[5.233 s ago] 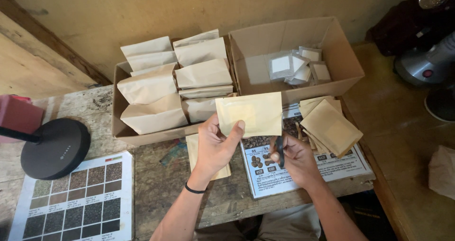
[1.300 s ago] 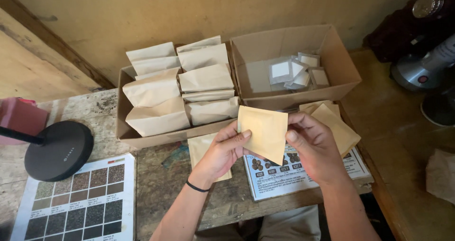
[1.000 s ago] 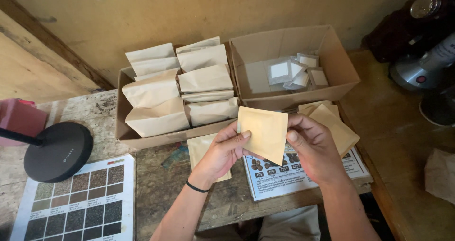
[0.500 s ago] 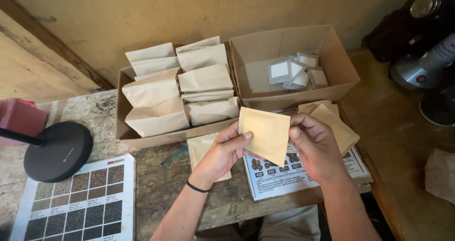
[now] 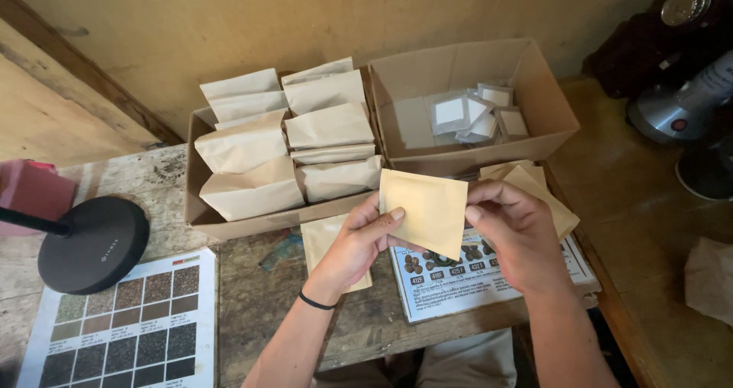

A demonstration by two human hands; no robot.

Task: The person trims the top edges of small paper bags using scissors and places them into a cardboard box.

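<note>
Rough wooden tabletop (image 5: 252,281) carries a cardboard box (image 5: 200,205) of filled paper bags, with a printed sheet (image 5: 473,281) just below the hands. Left hand (image 5: 355,243) and right hand (image 5: 515,231) each pinch an edge of a flat tan pouch (image 5: 424,209), fingers closed on it above the sheet; such a light edge grip could let it slip or crease

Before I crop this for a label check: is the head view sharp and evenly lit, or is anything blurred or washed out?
Head view: pouch and both hands, left and right, are sharp; light is soft, with no harsh glare; the right edge darkens around the grey appliance; wide-angle bending shows at the frame edges.
</note>
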